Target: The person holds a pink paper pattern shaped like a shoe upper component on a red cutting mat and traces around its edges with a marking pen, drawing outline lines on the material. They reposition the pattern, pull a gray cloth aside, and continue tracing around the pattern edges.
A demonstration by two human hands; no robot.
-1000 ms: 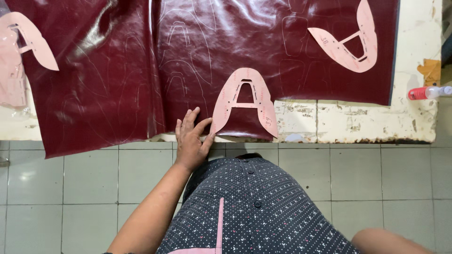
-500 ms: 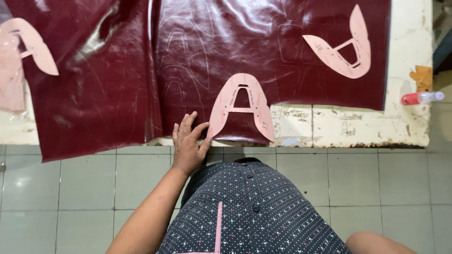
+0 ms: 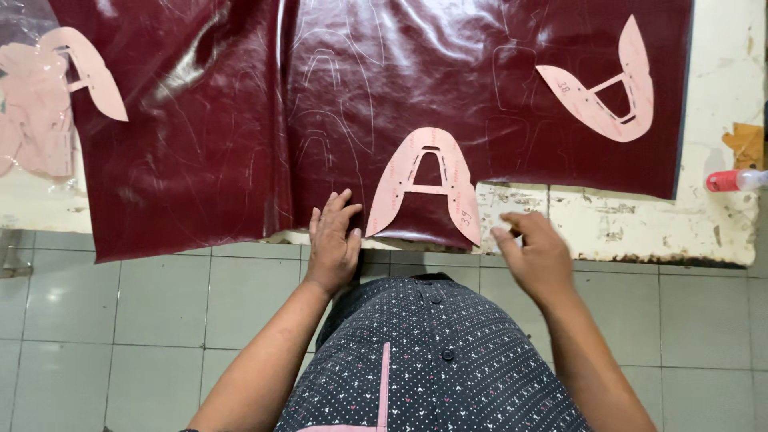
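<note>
Near: patterned dark shirt, cut off below. Left hand, fingers spread flat on the near edge of the maroon leather sheet. Right hand, fingers loosely curled, empty as far as shows, hovering over the worn cream table. Pink A-shaped template between both hands, lying on the leather. Grey tiled floor below. Templates: three distinct, second far right, third far left beside an indistinct pink stack. Red-capped object, cut off at right.
</note>
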